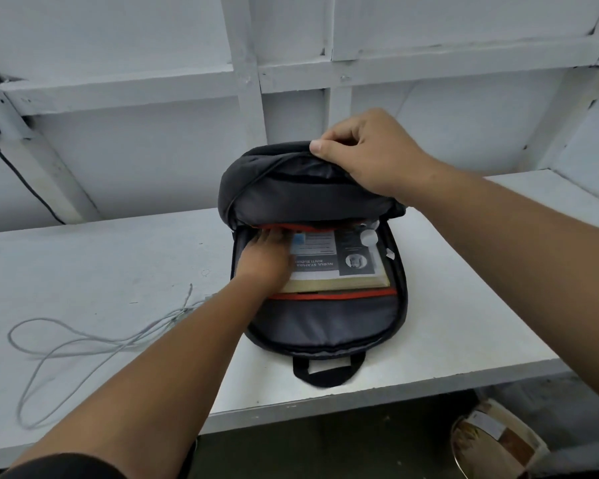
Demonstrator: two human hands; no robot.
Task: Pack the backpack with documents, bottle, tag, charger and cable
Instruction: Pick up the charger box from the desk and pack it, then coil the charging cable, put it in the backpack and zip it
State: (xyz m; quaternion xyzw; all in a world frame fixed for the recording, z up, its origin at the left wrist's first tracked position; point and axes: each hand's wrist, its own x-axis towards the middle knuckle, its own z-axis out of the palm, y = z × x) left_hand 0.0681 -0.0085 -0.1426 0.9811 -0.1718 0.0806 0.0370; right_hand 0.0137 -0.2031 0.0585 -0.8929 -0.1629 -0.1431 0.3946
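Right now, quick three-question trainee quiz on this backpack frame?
1. True or false: the grey looped cable lies inside the dark grey fabric backpack.
2. Which hand holds the backpack open? A left hand, B right hand.
3. Fill in: the left hand reaches in beside the printed paper ____.
Key: 1 false, the cable lies on the white table; 2 B; 3 documents.
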